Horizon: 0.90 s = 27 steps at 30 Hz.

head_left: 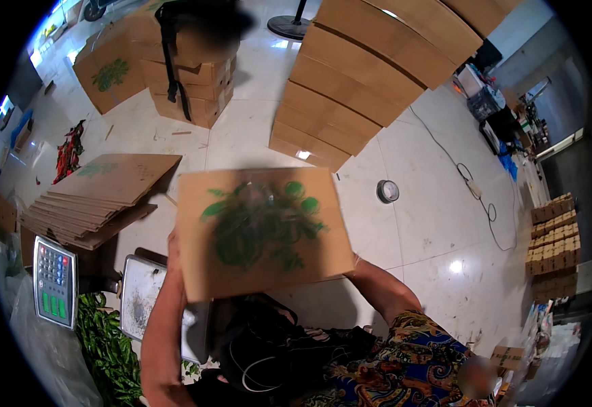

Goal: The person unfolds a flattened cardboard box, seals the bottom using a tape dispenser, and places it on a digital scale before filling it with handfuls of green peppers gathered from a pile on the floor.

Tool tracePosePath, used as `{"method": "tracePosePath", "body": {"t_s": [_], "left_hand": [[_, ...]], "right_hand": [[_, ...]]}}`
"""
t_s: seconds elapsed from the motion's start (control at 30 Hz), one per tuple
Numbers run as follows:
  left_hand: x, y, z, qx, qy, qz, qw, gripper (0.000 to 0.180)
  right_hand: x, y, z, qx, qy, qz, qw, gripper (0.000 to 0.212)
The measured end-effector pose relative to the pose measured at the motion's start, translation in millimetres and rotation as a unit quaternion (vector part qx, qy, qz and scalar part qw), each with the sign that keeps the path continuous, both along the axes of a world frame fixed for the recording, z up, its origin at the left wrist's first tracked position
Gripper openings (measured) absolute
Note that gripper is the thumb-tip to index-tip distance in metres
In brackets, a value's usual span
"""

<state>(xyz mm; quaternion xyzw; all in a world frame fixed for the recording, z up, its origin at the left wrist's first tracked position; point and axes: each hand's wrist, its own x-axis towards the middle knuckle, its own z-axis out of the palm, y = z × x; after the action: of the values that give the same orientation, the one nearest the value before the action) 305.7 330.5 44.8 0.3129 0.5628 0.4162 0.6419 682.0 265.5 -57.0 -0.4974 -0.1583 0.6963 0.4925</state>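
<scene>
A closed cardboard box (262,234) with a green vegetable print is held up in front of me, its printed face toward me. My left hand (175,252) grips the left side, and most of its fingers are hidden against the carton. At the lower right corner my right hand (355,263) holds on, its fingers mostly out of sight behind the box. Partly covered by my left arm and the box, a metal platform scale (138,298) sits below; its keypad display (55,281) stands to the left.
Tall stacked cartons (350,88) rise ahead. Flattened cardboard sheets (99,193) lie at left, near red peppers (70,152). Green peppers (109,353) fill the lower left. A tape roll (387,191) and a power cable (472,186) rest on the tiled floor (431,227).
</scene>
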Motion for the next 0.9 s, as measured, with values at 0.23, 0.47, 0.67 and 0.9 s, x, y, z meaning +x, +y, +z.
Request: {"method": "tracePosePath", "body": {"t_s": [0.23,0.47,0.67,0.9], "left_hand": [[51.7,40.5,-85.3,0.182,0.165,-0.134,0.960,0.055],[92.0,-3.4,-131.9,0.079,0.083,-0.076,0.990,0.079],[120.6,12.3,-108.8,0.214,0.043,-0.060,0.974,0.090],[109.8,33.8,-76.4,0.123,-0.118,-0.053,0.984,0.071]], "right_hand": [[18.1,55.9,-29.1,-0.005,0.151,-0.120,0.981,0.055],[34.3,-1.1,-2.0,-0.013,0.224,-0.056,0.973,0.057],[24.8,17.6,-16.6,0.053,-0.162,0.010,0.985,0.073],[-29.7,76.3,22.5,0.188,-0.725,0.151,0.645,0.080]]}}
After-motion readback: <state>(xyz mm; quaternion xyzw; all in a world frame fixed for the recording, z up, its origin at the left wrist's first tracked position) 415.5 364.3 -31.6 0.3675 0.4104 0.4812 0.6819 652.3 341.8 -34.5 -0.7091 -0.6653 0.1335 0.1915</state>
